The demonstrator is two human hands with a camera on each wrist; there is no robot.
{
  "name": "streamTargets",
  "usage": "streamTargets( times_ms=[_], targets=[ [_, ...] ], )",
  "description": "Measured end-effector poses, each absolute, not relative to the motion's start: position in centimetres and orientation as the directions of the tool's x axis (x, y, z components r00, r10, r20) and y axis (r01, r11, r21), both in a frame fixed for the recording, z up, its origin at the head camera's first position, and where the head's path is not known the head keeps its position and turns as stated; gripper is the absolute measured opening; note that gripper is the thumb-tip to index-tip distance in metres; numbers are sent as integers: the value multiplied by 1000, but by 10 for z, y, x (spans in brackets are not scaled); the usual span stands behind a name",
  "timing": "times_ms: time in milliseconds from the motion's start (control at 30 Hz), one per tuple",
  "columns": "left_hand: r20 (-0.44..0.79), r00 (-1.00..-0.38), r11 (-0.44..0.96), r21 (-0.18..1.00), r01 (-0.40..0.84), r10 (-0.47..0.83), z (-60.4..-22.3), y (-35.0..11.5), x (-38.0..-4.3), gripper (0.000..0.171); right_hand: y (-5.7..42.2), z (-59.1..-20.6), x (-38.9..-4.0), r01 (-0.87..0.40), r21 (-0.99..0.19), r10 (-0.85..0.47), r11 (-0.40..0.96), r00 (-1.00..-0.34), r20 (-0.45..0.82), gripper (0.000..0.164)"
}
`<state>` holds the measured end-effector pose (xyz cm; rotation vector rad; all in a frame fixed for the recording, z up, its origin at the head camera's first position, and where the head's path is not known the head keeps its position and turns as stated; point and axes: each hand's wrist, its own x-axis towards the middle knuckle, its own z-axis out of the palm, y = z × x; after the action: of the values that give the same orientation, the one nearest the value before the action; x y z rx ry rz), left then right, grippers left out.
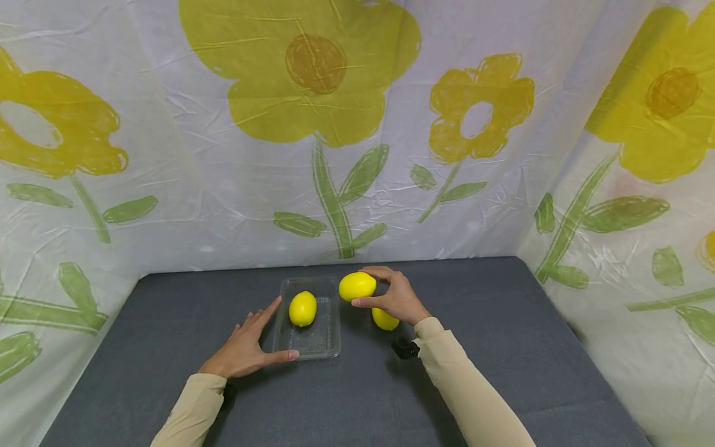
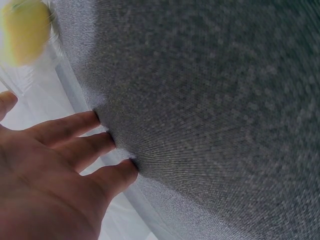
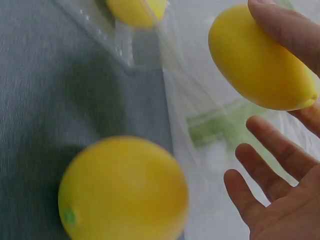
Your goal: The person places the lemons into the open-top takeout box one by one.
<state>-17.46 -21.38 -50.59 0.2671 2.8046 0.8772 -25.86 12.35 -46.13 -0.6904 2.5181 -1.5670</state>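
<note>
Between thumb and fingers my right hand (image 1: 398, 298) pinches a yellow lemon (image 1: 357, 286), held up just right of a clear plastic tray (image 1: 316, 356). In the right wrist view the held lemon (image 3: 257, 60) hangs above the table while the other fingers spread loosely. A second lemon (image 1: 303, 309) lies inside the tray. The third lemon (image 1: 384, 320) sits on the table below my right hand, partly covered by it. My left hand (image 1: 246, 347) is spread at the tray's left side, thumb at the near left corner and index fingertip by the left rim.
A dark grey cloth covers the table (image 1: 357, 403). White curtains printed with yellow flowers (image 1: 315, 65) hang behind it and at both sides. A black strap (image 1: 404, 348) is at the right wrist.
</note>
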Motion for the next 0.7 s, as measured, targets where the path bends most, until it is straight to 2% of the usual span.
streamTargets(
  times_ms=[400, 700],
  targets=[
    [-132, -969, 825, 555, 103, 210, -507, -213, -175, 121, 86, -467, -259, -331, -859, -460, 391, -879, 129, 64],
    [-142, -967, 829, 549, 103, 214, -506, -212, -175, 120, 69, -476, -258, -310, -832, -462, 459, -884, 75, 64]
  ],
)
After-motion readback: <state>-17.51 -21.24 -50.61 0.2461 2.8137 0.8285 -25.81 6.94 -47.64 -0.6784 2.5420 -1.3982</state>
